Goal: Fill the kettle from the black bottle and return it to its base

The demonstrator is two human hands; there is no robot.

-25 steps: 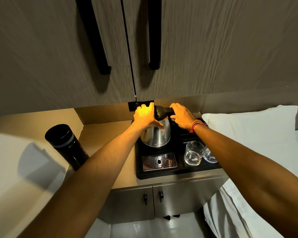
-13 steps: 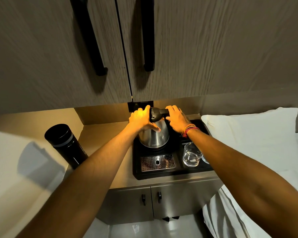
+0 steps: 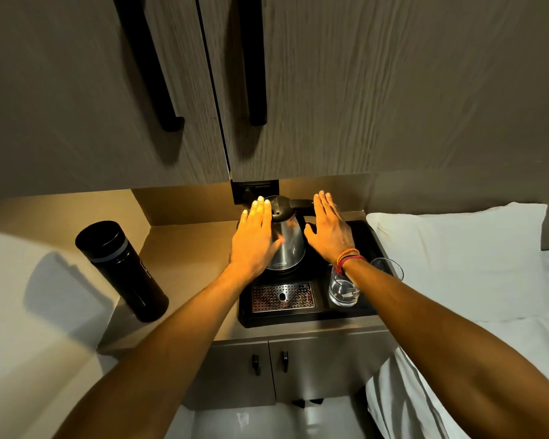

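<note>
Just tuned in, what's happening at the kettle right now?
A person has both hands open around the steel kettle, which stands on the black tray. The left hand lies against its side; the right hand is beside the handle, gripping nothing. The black bottle stands capped on the counter, untouched.

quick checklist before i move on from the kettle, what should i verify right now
1. Kettle upright on the black tray: ok.
2. Seated squarely on its base: cannot tell, the base is hidden under it.
3. Lid shut: looks down, but cannot tell for sure.
4. Left hand and right hand open, fingers spread, gripping nothing: ok.
5. Bottle upright and capped on the counter, apart from the tray: ok.
6. Glass close under the right wrist: not ok, draw that arm back with care.
</note>
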